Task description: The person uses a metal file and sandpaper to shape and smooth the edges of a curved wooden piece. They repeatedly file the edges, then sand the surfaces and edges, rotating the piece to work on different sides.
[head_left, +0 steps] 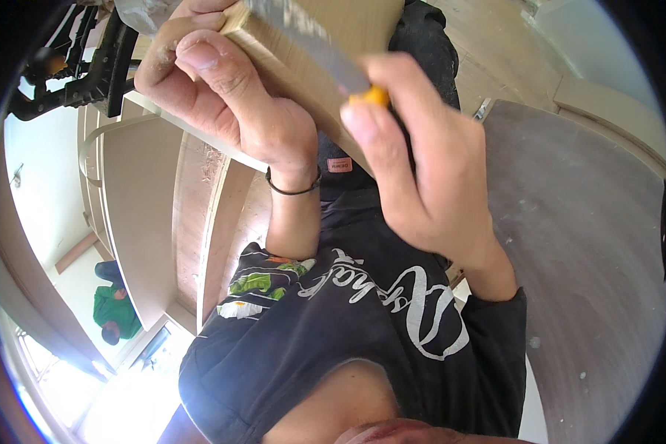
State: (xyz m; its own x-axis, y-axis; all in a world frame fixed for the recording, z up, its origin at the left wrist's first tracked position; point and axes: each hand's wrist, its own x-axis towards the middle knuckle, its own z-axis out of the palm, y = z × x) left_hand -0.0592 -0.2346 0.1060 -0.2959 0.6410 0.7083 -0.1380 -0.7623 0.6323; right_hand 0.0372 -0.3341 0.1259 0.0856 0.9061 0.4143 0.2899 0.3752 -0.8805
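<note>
My left hand (222, 81) grips the edge of a light wooden board (348, 29) held up close to the camera; a thin black band circles that wrist. My right hand (414, 163) is closed around the yellow handle (377, 96) of a flat metal file (303, 33). The file's grey blade lies slanted across the board's face, just to the right of my left fingers. The board's upper part runs out of view at the top. Below the hands my black printed shirt (377, 318) fills the lower middle.
Curved pale wooden panels (140, 214) stand at the left, with a black clamp-like frame (96, 66) above them. A dusty grey rounded surface (592, 244) spreads at the right. A person in a green top (115, 311) is at the lower left.
</note>
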